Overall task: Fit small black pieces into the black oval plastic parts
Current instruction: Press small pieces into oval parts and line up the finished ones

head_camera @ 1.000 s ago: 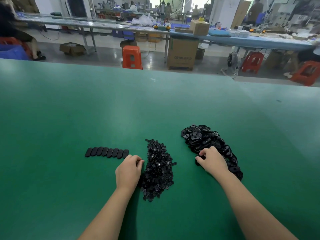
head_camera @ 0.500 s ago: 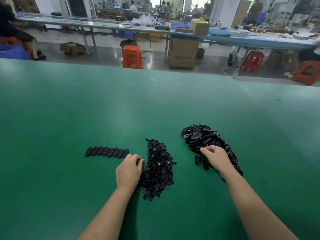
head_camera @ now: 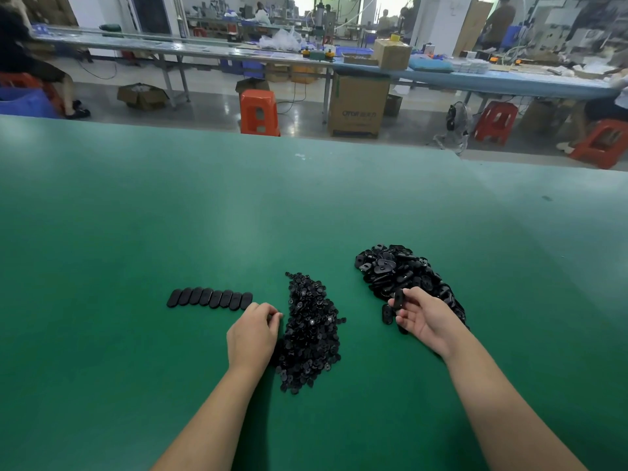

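- Fingers (head_camera: 406,300) of my right hand (head_camera: 426,317) pinch one black oval part (head_camera: 398,298) and hold it just above the near edge of the pile of oval parts (head_camera: 404,277).
- Left hand (head_camera: 252,331) rests with curled fingers at the left edge of the heap of small black pieces (head_camera: 311,329); whether it already holds a piece between the fingertips, I cannot tell.
- To do this step well, I think I should turn the oval part so its recess looks up at me, then bring both hands together over the bare bench (head_camera: 367,385) between the two heaps.
- One small piece only should be taken; they lie tangled, and a second one may come along.
- Row of finished ovals (head_camera: 210,298) lies just beside my left hand, so I must move this hand carefully to not push it.
- Another loose oval (head_camera: 387,314) lies on the bench under my right hand.
- Bench has much green room to the front and on both sides; its far edge is well apart from the work.
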Demonstrator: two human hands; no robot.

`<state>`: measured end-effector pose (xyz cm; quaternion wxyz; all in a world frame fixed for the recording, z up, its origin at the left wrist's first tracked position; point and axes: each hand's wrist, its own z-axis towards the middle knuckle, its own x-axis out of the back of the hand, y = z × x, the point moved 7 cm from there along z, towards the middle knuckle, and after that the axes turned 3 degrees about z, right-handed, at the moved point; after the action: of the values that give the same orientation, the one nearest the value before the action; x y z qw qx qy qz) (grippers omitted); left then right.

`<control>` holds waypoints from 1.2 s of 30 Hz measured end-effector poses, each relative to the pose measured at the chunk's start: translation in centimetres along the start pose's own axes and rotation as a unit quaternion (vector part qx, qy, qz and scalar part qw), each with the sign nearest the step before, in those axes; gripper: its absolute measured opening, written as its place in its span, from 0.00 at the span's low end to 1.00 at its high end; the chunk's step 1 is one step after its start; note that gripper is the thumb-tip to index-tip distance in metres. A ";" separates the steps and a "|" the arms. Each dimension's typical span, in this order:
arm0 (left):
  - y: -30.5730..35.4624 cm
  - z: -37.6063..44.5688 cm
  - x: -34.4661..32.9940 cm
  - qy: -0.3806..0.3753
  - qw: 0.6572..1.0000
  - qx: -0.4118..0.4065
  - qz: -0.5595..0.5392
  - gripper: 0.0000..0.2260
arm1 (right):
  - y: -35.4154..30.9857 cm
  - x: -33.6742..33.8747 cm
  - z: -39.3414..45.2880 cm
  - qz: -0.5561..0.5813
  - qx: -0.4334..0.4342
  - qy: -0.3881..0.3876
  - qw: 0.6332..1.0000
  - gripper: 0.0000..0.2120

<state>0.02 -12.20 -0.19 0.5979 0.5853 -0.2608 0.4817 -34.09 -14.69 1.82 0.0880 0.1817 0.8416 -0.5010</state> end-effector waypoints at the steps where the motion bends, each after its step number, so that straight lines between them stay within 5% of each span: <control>1: 0.0 0.0 0.0 0.000 1.000 0.000 0.001 0.07 | 0.1 0.0 0.0 0.017 -0.003 -0.009 1.000 0.08; 7: 0.1 0.0 0.0 -0.002 1.000 -0.001 0.004 0.07 | 0.5 -0.3 0.2 0.045 -0.001 -0.032 0.998 0.10; 11: 0.1 0.0 0.0 -0.003 1.000 -0.001 0.007 0.07 | 0.4 -0.1 0.5 -0.106 0.043 0.002 0.993 0.09; 17: 0.0 0.1 -0.1 -0.003 1.000 -0.003 0.009 0.07 | -0.8 0.2 0.1 -0.403 0.129 0.092 0.901 0.07; 24: 0.0 0.1 -0.1 -0.002 1.000 -0.001 0.006 0.07 | -1.8 0.2 -0.3 -0.508 0.170 0.127 0.835 0.06; 28: 0.1 0.0 -0.1 -0.004 1.000 -0.001 0.002 0.07 | -1.9 0.5 -0.2 -0.467 0.167 0.139 0.857 0.05; 32: 0.3 -0.1 -0.1 -0.010 1.000 -0.007 0.002 0.07 | -1.0 -0.1 -0.3 -0.258 0.126 0.087 0.954 0.07; 36: 0.4 -0.2 0.0 -0.006 1.000 -0.008 -0.008 0.07 | 0.8 -2.1 -1.2 -0.112 0.082 0.015 0.990 0.09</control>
<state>-0.34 -12.05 -0.04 0.6047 0.5853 -0.2634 0.4715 -31.78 -13.80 2.44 0.0033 0.1002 0.8138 -0.5724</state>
